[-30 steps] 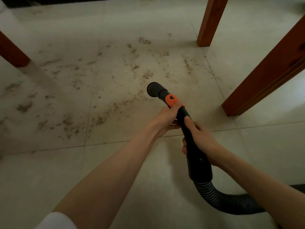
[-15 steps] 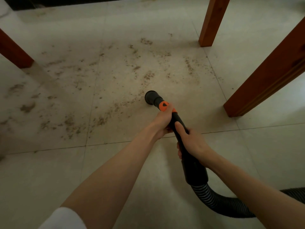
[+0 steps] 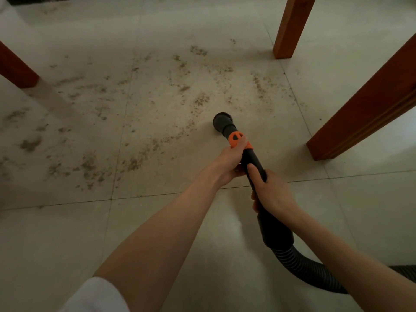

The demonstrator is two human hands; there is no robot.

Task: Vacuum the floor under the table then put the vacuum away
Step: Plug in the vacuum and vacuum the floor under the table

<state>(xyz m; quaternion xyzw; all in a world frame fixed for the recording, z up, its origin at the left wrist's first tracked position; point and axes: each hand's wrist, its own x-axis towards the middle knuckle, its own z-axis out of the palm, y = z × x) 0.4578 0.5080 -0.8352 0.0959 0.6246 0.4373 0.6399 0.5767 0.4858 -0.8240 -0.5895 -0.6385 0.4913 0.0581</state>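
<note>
A black vacuum wand (image 3: 253, 159) with an orange collar (image 3: 235, 138) points away from me over the pale tiled floor (image 3: 157, 221). Its round nozzle (image 3: 221, 122) sits low, at the near edge of a wide scatter of brown crumbs (image 3: 135, 163). My left hand (image 3: 229, 162) grips the wand just behind the orange collar. My right hand (image 3: 271, 191) grips it further back, thumb along the top. A ribbed black hose (image 3: 299, 269) curves off to the lower right. The vacuum body is out of view.
Three reddish wooden table legs stand around the dirty patch: one far right (image 3: 292, 25), one near right (image 3: 364, 104), one at the left edge (image 3: 15, 68). Crumbs spread left and far across the tiles; the tiles nearest me look free of crumbs.
The nozzle dropped lower and pulled slightly toward me, then shifted a little to the right. Both hands kept their grip on the wand.
</note>
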